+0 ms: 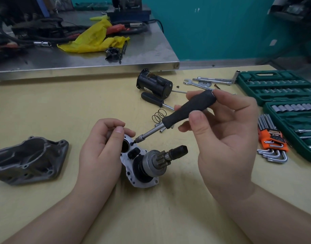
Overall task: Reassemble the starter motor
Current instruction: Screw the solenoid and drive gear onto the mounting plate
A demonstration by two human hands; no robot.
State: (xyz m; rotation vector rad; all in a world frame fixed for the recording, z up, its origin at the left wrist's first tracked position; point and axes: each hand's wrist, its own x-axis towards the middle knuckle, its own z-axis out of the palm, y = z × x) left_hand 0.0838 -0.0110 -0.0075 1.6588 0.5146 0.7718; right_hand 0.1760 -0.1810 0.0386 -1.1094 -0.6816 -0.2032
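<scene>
- Right hand [225, 138] grips driver [188, 108], tip on a screw [132, 143] in the plate [142, 180].
- Left hand [102, 147] curls around the plate's edge, steadying it.
- Housing [28, 159] lies left of plate.

Silver starter housing [133, 175] with pinion gear [159, 158] lies tabletop-centre.

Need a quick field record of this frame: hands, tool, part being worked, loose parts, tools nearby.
left hand: grips the plate's upper end
right hand: holds screwdriver handle
screwdriver: tip on a screw at the plate's edge
plate: silver, lies on the table, pinion gear sticking out of it
housing: grey, left of the plate, apart
motor body: black, on its side, behind
spring: loose by the screwdriver shaft
socket set: open, far right
hex keys: orange holder, beside the socket set
</scene>
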